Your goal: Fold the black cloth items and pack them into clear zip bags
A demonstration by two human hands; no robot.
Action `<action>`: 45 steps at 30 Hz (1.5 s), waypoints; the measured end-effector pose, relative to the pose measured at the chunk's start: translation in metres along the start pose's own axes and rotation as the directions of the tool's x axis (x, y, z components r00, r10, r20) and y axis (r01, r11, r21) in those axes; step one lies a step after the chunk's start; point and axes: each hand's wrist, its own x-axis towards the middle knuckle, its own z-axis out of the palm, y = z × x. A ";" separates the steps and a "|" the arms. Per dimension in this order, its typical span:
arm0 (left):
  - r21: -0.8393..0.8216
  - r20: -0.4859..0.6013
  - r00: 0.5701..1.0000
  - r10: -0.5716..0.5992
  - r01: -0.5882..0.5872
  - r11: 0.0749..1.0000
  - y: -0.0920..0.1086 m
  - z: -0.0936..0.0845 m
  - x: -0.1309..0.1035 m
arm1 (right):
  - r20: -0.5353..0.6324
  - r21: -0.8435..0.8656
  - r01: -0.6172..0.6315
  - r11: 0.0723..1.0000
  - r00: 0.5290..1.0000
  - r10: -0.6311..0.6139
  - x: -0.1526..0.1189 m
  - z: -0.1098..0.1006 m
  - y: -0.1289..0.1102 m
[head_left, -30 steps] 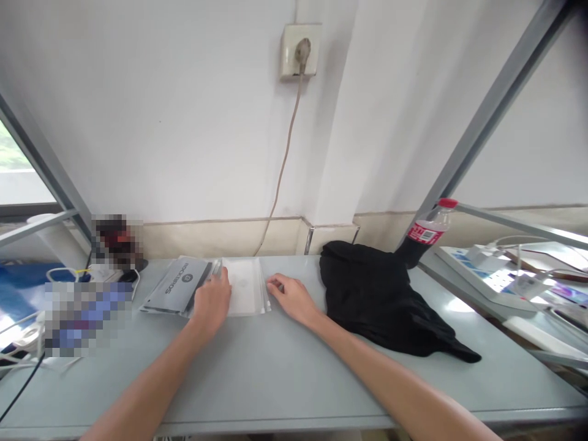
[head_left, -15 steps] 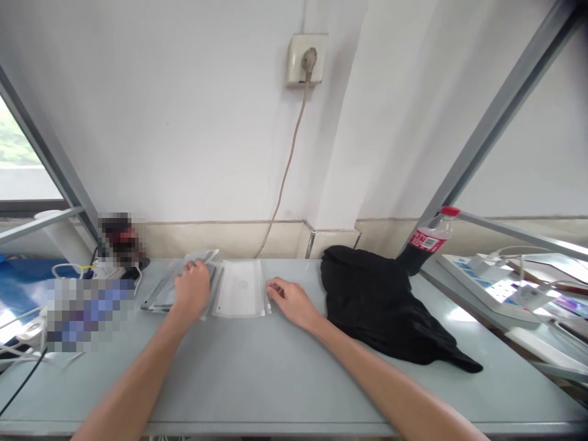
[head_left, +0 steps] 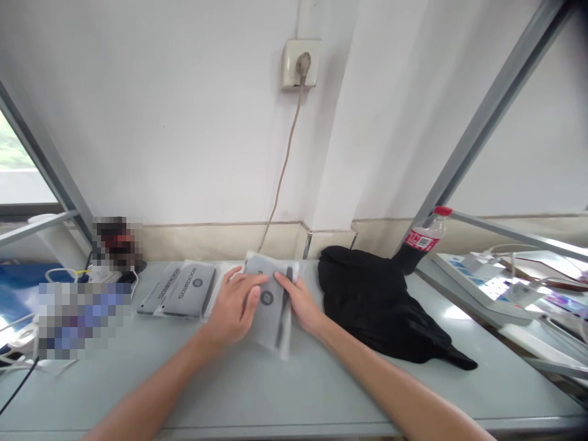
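Observation:
A grey packet in a clear sleeve point(head_left: 267, 312), with a dark round logo, is tilted above the table in front of me. My right hand point(head_left: 301, 298) grips its right edge, thumb on the front face. On the packet's left side lies my left hand point(head_left: 236, 301), its fingers apart and reaching over the front; whether it grips the edge is hard to see. Further left, grey ROCKBROS packets point(head_left: 189, 291) in clear sleeves overlap on the table. Part of another clear sleeve shows behind my left hand.
A black cloth point(head_left: 376, 303) lies right of my hands, with a red-capped bottle point(head_left: 425, 239) leaning at its back edge. Cables and a blurred patch are at the left. Chargers and a power strip point(head_left: 482, 291) sit far right. A cord hangs from the wall socket point(head_left: 301, 64).
My left hand has moved right from the stack to a grey packet, now raised between both hands. My right hand has closed on its right edge. The remaining packets at left are uncovered.

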 end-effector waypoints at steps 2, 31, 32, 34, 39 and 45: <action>-0.092 -0.053 0.975 -0.216 0.211 0.973 -0.004 -0.002 0.002 | 0.096 -0.079 -0.117 0.990 0.988 0.124 0.003 -0.008 -0.002; 0.005 0.020 0.783 -0.621 0.621 0.783 -0.082 -0.040 0.021 | 0.279 -0.415 0.147 0.898 0.960 -0.028 0.014 -0.030 -0.003; -0.039 0.069 0.796 -0.602 0.605 0.796 -0.080 -0.036 0.020 | 0.280 -0.362 0.150 0.920 0.959 -0.046 0.013 -0.028 -0.005; -0.120 0.161 0.813 -0.560 0.579 0.806 -0.074 -0.025 0.016 | 0.308 -0.316 0.168 0.934 0.949 -0.067 0.010 -0.023 -0.009; -0.263 0.179 0.820 -0.543 0.572 0.777 -0.057 -0.001 0.006 | 0.410 -0.382 0.188 0.905 0.912 -0.016 0.005 -0.019 -0.014; -0.382 0.071 0.814 -0.577 0.556 0.738 -0.044 0.009 0.000 | 0.389 -0.270 0.038 0.962 0.918 0.073 0.003 -0.020 -0.016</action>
